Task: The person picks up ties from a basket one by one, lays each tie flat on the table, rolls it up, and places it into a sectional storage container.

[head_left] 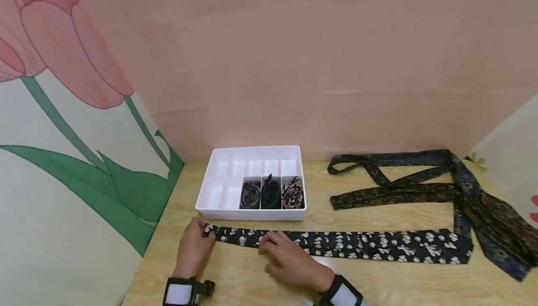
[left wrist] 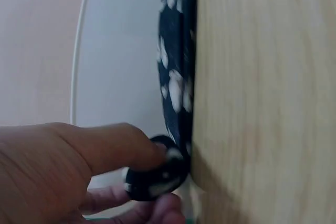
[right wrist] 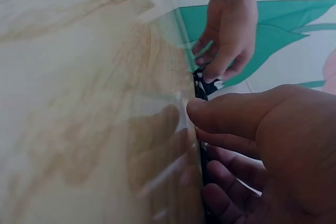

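Note:
A black necktie (head_left: 395, 246) with a white print lies stretched left to right across the table, its wide end on the right. At its narrow end, my left hand (head_left: 195, 246) pinches a small rolled-up part (left wrist: 160, 174) between thumb and fingers; the left wrist view shows this roll standing on edge by the tabletop. My right hand (head_left: 290, 260) rests on the tie farther along, fingertips on the cloth and fingers loosely bent. In the right wrist view the right thumb (right wrist: 226, 113) lies along the tie's near edge.
Behind the tie stands a white divided box (head_left: 252, 215); three front compartments on its right hold rolled neckties (head_left: 271, 194). Two unrolled ties, a dark blue one (head_left: 420, 158) and a brown patterned one (head_left: 391, 197), lie at the right, overlapping. A pink wall (head_left: 315, 63) borders the table's back.

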Motion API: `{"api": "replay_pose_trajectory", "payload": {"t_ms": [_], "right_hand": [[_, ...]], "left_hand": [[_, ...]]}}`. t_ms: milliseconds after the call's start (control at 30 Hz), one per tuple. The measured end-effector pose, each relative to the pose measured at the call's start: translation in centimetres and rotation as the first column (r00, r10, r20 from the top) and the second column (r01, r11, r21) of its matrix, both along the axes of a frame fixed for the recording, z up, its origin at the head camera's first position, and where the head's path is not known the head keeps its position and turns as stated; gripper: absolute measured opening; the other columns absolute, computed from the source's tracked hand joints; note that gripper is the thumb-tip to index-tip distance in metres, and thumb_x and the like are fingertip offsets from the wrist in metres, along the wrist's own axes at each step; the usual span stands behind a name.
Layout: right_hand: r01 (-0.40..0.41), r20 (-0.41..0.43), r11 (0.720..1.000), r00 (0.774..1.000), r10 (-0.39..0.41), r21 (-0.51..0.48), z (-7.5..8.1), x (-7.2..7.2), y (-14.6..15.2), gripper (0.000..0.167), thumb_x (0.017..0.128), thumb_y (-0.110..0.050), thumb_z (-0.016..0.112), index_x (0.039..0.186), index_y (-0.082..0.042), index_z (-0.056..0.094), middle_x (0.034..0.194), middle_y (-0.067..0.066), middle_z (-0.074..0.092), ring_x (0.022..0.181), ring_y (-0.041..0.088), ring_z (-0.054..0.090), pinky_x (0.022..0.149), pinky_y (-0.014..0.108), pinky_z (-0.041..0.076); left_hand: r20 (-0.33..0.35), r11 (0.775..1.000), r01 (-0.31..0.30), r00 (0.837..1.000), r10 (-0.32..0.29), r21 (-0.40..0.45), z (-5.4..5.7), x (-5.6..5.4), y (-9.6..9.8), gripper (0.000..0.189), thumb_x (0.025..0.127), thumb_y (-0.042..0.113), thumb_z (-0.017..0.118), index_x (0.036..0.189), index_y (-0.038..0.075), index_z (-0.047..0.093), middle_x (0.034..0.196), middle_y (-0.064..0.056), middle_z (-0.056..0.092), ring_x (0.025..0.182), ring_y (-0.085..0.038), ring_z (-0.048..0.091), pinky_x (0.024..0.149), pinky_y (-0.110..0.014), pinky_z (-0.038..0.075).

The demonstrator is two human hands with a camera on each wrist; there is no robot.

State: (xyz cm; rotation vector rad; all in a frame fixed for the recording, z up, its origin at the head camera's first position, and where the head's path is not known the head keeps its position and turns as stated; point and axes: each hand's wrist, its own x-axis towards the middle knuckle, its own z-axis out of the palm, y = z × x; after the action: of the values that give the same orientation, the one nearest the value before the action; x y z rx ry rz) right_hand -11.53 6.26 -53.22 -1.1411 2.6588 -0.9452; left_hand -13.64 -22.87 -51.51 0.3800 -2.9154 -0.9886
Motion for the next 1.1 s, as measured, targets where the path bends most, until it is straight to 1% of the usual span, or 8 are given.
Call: {"api": "replay_pose_trajectory", "payload": {"t_ms": [167, 367, 533, 633, 700, 867, 1000, 1100], "right_hand": [[0.008, -0.017, 1.000, 1.000, -0.008, -0.006, -0.4, 0.0, 0.1, 0.030, 0.092, -0.019, 0.078, 0.121, -0.017, 0.072, 0.132, -0.004, 0.061, 0.120, 0.013, 0.053, 0.102, 0.036, 0.054], [0.017, -0.059, 1.000, 0.998, -0.017, -0.009, -0.8, 0.0, 0.0, 0.031, 0.090, -0.019, 0.081, 0.119, -0.017, 0.072, 0.131, -0.005, 0.061, 0.119, 0.014, 0.053, 0.100, 0.037, 0.054], [0.033, -0.061, 0.999, 0.998, -0.033, -0.002, -0.9, 0.1, 0.0, 0.030, 0.090, -0.019, 0.081, 0.119, -0.018, 0.071, 0.131, -0.006, 0.061, 0.119, 0.014, 0.053, 0.101, 0.037, 0.054], [0.037, -0.082, 0.999, 0.996, -0.037, 0.007, -1.0, 0.1, -0.1, 0.030, 0.089, -0.020, 0.081, 0.118, -0.018, 0.071, 0.131, -0.005, 0.061, 0.119, 0.014, 0.054, 0.101, 0.037, 0.054], [0.039, -0.091, 0.999, 0.995, -0.037, 0.021, -0.8, 0.2, -0.2, 0.030, 0.090, -0.021, 0.081, 0.117, -0.018, 0.071, 0.130, -0.005, 0.061, 0.119, 0.014, 0.054, 0.101, 0.036, 0.054], [0.040, -0.048, 0.999, 0.998, -0.039, 0.021, 0.4, -0.1, -1.1, 0.022, 0.095, -0.019, 0.076, 0.117, -0.018, 0.072, 0.121, -0.006, 0.063, 0.113, 0.011, 0.059, 0.096, 0.031, 0.056], [0.080, 0.001, 0.997, 0.997, -0.080, -0.004, 1.4, -0.9, -2.9, 0.026, 0.100, -0.018, 0.071, 0.127, -0.016, 0.069, 0.126, -0.003, 0.065, 0.114, 0.011, 0.065, 0.098, 0.032, 0.057], [0.109, -0.014, 0.994, 0.994, -0.109, -0.014, 1.7, -1.6, -4.3, 0.037, 0.102, -0.017, 0.069, 0.138, -0.012, 0.065, 0.133, 0.002, 0.063, 0.119, 0.015, 0.064, 0.102, 0.035, 0.057]], "left_hand": [[-0.045, 0.994, 0.098, 0.994, -0.096, 0.052, -0.2, -0.2, 1.2, 0.027, 0.086, -0.003, 0.077, 0.103, 0.002, 0.056, 0.094, -0.012, 0.058, 0.085, -0.025, 0.055, 0.072, -0.037, 0.046], [-0.070, 0.988, 0.151, 0.986, -0.148, 0.035, 0.6, 0.3, 2.8, 0.012, 0.094, 0.010, 0.076, 0.096, 0.002, 0.068, 0.094, -0.011, 0.058, 0.083, -0.021, 0.054, 0.072, -0.035, 0.046], [-0.020, 0.995, 0.101, 0.995, -0.101, 0.013, 0.9, 0.5, 3.1, 0.021, 0.095, 0.010, 0.075, 0.108, -0.003, 0.066, 0.106, -0.019, 0.061, 0.091, -0.030, 0.062, 0.078, -0.046, 0.053], [0.043, 0.999, 0.050, 0.998, -0.051, 0.016, 0.4, 0.3, 3.2, 0.034, 0.093, 0.018, 0.078, 0.112, -0.002, 0.059, 0.103, -0.017, 0.059, 0.089, -0.030, 0.061, 0.076, -0.045, 0.052], [0.036, 0.998, 0.048, 0.998, -0.049, 0.034, -0.1, 0.2, 3.3, 0.033, 0.091, 0.017, 0.079, 0.108, 0.000, 0.056, 0.098, -0.014, 0.059, 0.087, -0.028, 0.059, 0.074, -0.042, 0.050], [-0.058, 0.991, 0.116, 0.992, -0.112, 0.064, -1.0, 0.1, 4.6, 0.034, 0.084, 0.002, 0.078, 0.101, 0.007, 0.049, 0.095, -0.009, 0.055, 0.085, -0.025, 0.055, 0.072, -0.038, 0.045], [-0.169, 0.978, 0.210, 0.964, -0.205, 0.009, -1.5, 0.2, 5.4, 0.038, 0.080, -0.005, 0.081, 0.099, 0.008, 0.051, 0.094, -0.008, 0.058, 0.085, -0.022, 0.057, 0.073, -0.039, 0.048], [-0.215, 0.966, 0.260, 0.943, -0.254, 0.002, -1.6, 0.4, 5.6, 0.041, 0.077, -0.005, 0.087, 0.100, 0.007, 0.056, 0.092, -0.007, 0.057, 0.083, -0.019, 0.055, 0.072, -0.035, 0.048]]}}
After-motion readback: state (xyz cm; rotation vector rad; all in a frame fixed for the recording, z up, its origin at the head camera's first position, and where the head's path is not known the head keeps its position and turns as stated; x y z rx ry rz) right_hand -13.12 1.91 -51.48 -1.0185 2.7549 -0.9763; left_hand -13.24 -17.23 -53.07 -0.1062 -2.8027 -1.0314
